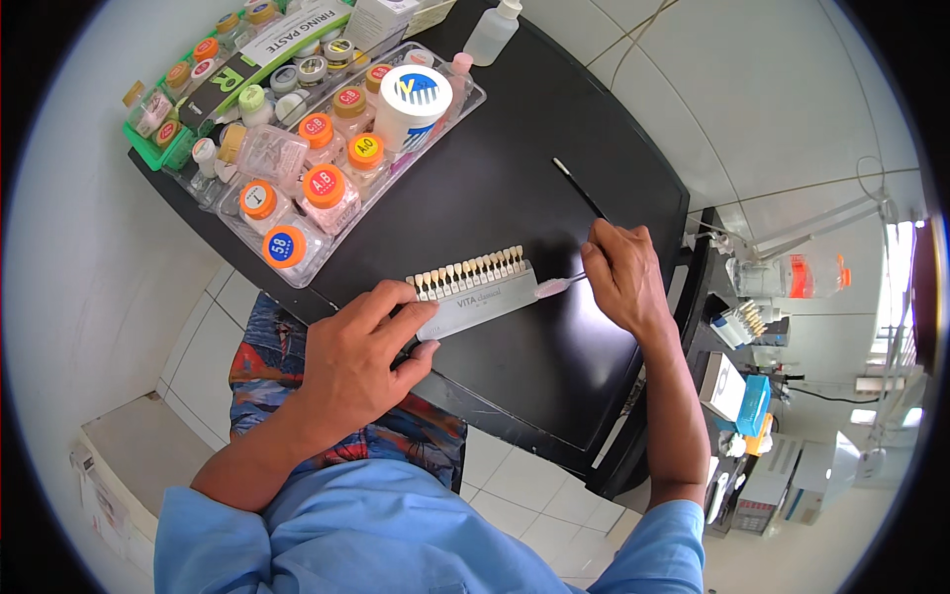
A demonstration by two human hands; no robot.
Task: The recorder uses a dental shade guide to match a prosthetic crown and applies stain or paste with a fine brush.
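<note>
A tooth shade guide, a pale grey holder with a row of tooth-shaped tabs along its top edge, lies slanted on the black tabletop. My left hand grips its left end between thumb and fingers. At the guide's right end, my right hand is closed on a thin metal stem that carries a small pale pink-white piece; its exact kind is unclear. A slim black stick with a light tip extends from behind the right hand; whether I hold it cannot be told.
A clear tray of orange-lidded powder jars and a large white tub stands at the back left, beside a green basket. A squeeze bottle stands at the far edge. On the right, a side bench holds a blue box.
</note>
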